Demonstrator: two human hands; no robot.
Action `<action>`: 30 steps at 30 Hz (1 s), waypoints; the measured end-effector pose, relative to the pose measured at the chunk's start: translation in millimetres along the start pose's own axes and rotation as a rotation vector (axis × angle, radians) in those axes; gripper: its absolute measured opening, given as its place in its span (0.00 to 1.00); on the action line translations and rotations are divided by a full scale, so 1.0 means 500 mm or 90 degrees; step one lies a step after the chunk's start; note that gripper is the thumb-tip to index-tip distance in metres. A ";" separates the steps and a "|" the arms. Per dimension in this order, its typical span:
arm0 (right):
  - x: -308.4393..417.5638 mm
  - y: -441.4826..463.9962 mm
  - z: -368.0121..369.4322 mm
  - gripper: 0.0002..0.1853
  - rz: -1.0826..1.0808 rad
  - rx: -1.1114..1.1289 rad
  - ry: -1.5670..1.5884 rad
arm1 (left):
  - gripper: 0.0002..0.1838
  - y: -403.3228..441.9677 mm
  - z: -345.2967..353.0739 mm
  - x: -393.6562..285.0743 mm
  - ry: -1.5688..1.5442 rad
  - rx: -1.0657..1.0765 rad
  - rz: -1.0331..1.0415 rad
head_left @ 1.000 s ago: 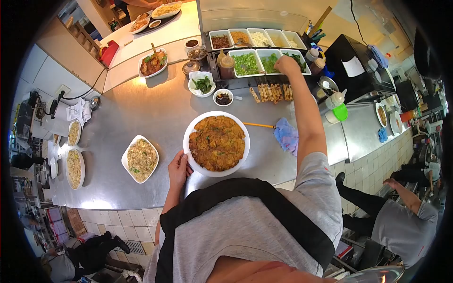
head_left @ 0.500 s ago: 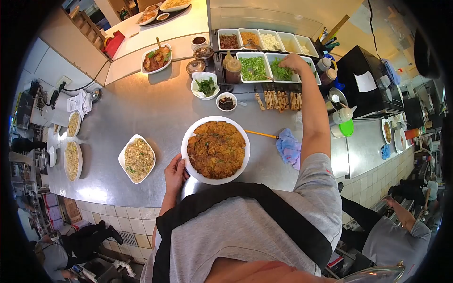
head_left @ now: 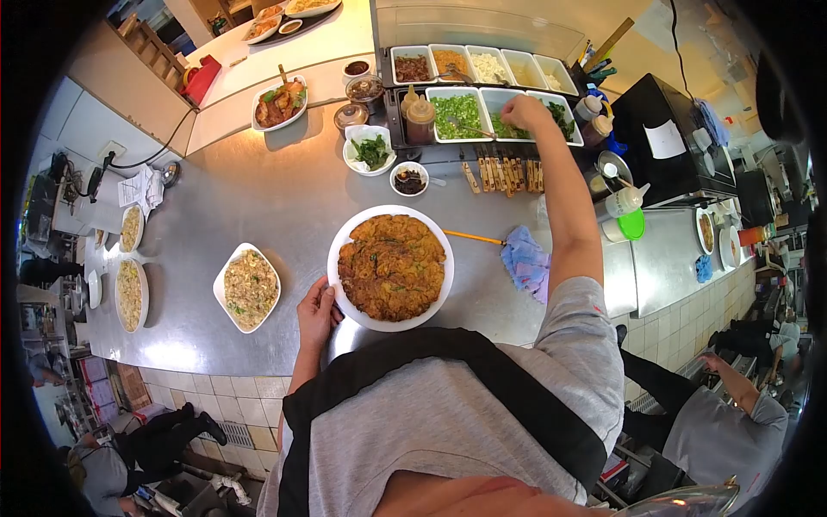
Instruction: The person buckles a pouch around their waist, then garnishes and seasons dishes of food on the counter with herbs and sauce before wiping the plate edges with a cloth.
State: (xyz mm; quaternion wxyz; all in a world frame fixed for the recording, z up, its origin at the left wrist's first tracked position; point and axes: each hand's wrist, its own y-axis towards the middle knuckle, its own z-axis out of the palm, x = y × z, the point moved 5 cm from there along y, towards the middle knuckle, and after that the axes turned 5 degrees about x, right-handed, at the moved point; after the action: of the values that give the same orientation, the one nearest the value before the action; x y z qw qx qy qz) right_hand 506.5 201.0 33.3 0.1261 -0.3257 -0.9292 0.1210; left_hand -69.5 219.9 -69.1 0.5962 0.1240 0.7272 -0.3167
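Note:
A round white plate (head_left: pixel 444 293) bears a broad browned omelette-like cake (head_left: pixel 392 267) flecked with green. My left hand (head_left: pixel 319 308) grips the plate's left rim, thumb on top. My right hand (head_left: pixel 527 114) reaches far forward over a white tub of green leafy herbs (head_left: pixel 511 132). Its fingers point down and look closed; their tips, and anything in them, are hidden. Chopped spring onion (head_left: pixel 457 113) fills the tub on its left, with a spoon in it. Darker green leaves (head_left: pixel 560 119) lie in the tub on its right.
A bowl of fried rice (head_left: pixel 250 289) stands left of the plate. Clothes pegs (head_left: pixel 508 174) line the tubs' front. An orange stick (head_left: pixel 474 237) and blue cloth (head_left: pixel 525 263) lie at right. Beyond are a leaf bowl (head_left: pixel 370 152), sauce bottles (head_left: pixel 420 121) and a meat dish (head_left: pixel 280 104).
My right hand has come down over the herb tub and its fingers have closed, covering much of the leaves. My left hand stays on the plate. The view has shifted slightly.

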 end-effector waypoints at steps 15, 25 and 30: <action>-0.071 0.008 -0.042 0.18 0.028 0.007 0.293 | 0.20 0.004 -0.002 0.010 -0.001 0.011 0.010; -0.016 -0.017 -0.045 0.08 0.025 -0.258 -0.076 | 0.19 0.003 -0.002 0.008 0.002 0.000 0.009; 0.024 -0.014 -0.022 0.08 -0.034 -0.240 -0.128 | 0.19 0.001 -0.002 0.005 0.001 -0.004 0.012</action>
State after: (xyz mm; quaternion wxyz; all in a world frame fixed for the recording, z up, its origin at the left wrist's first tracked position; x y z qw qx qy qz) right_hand 496.7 204.6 47.5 -0.0273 -0.3047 -0.9517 -0.0261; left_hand -70.5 220.3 -71.6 0.5992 0.1291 0.7272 -0.3091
